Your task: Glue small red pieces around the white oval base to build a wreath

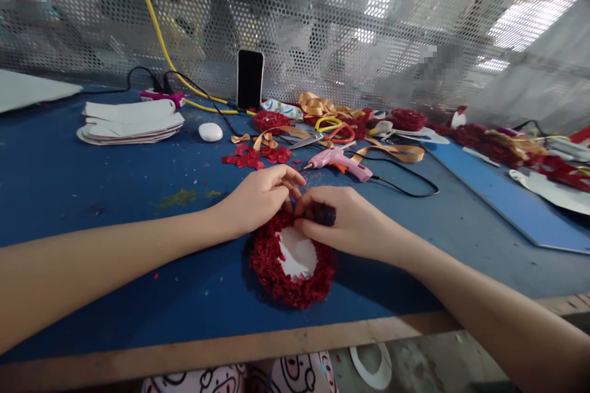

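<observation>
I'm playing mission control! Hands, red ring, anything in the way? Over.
Left hand: curled at far edge of ruffled red ring. Right hand: alongside, gripping dark object. Ring: on blue table. Pink hot-glue gun: beyond, clear.

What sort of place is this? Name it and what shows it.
Probably a craft workshop: a pink glue gun, scissors and a red wreath share one blue table.
</observation>
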Motion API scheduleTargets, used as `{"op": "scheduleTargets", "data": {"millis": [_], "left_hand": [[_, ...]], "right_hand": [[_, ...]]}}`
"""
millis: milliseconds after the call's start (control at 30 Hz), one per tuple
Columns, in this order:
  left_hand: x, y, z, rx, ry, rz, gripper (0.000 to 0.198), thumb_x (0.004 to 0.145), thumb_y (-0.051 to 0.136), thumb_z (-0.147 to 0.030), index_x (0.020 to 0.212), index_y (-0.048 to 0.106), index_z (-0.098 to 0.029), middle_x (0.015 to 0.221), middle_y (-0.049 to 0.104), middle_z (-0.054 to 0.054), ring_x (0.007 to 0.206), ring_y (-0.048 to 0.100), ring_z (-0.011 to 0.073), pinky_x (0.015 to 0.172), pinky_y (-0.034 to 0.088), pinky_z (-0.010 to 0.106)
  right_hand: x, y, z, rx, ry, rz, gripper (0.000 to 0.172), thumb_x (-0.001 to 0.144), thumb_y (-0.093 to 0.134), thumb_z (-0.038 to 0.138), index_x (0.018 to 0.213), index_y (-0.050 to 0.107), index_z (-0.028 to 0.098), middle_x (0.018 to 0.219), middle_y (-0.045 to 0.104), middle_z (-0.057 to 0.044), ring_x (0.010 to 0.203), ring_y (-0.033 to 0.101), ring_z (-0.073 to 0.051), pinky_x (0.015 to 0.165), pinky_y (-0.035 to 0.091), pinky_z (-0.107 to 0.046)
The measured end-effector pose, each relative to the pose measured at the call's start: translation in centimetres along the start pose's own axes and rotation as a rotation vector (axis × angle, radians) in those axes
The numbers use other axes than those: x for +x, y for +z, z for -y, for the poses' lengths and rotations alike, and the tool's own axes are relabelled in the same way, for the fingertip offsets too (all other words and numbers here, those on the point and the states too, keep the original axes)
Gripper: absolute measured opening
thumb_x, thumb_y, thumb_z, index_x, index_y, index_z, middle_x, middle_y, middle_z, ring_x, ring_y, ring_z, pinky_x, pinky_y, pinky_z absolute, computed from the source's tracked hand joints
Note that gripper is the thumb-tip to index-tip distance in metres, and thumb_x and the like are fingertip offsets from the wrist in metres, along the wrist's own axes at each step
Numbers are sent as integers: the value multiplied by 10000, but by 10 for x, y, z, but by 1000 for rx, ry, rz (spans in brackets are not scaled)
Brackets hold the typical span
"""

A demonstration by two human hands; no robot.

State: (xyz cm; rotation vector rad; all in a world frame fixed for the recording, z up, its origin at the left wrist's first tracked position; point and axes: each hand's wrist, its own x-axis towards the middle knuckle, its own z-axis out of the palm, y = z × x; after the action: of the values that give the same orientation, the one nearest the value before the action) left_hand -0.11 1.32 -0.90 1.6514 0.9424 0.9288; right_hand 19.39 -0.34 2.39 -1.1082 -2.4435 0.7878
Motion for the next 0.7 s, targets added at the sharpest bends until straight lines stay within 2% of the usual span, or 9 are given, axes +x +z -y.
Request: {"op": "scheduleTargets", "data": {"millis": [133, 300, 533, 700], "left_hand": [[0, 0, -2, -22, -19, -32, 319, 763, 434, -87, 1022, 602, -166, 888, 689, 34, 685, 642, 131, 646, 519, 271], [-1, 1, -8, -73, -50, -116, 223, 847, 461, -166, 1028, 592, -158, 865, 675, 39, 666, 627, 133, 610, 503, 265], [0, 0, -8, -174, -60, -237, 185, 866, 500, -198, 1024, 588, -160, 813, 671, 22, 583, 573, 109, 589, 471, 255], [-1, -4, -6, -108, -43, -334, 231, 872, 478, -213, 1074, 579, -166, 831, 680, 22, 625, 589, 132, 607, 467, 272]], "right_hand": [[1, -8, -2, 94, 25, -31, 144, 870, 609, 289, 896, 702, 182, 850, 709, -25, 750, 598, -141, 679, 463, -265], [6, -13, -15, 181, 79, -155, 217, 910, 568, 363, 851, 656, 173, 771, 627, -16, 682, 517, -127, 605, 399, -266], [11, -17, -26, 277, 6, -214, 334, 984, 411, 321, 692, 504, 188, 729, 522, -1, 684, 464, -120, 655, 388, -281], [13, -22, -29, 294, 58, -259, 366, 971, 395, 321, 638, 473, 190, 668, 500, 7, 622, 444, -111, 617, 368, -279]]}}
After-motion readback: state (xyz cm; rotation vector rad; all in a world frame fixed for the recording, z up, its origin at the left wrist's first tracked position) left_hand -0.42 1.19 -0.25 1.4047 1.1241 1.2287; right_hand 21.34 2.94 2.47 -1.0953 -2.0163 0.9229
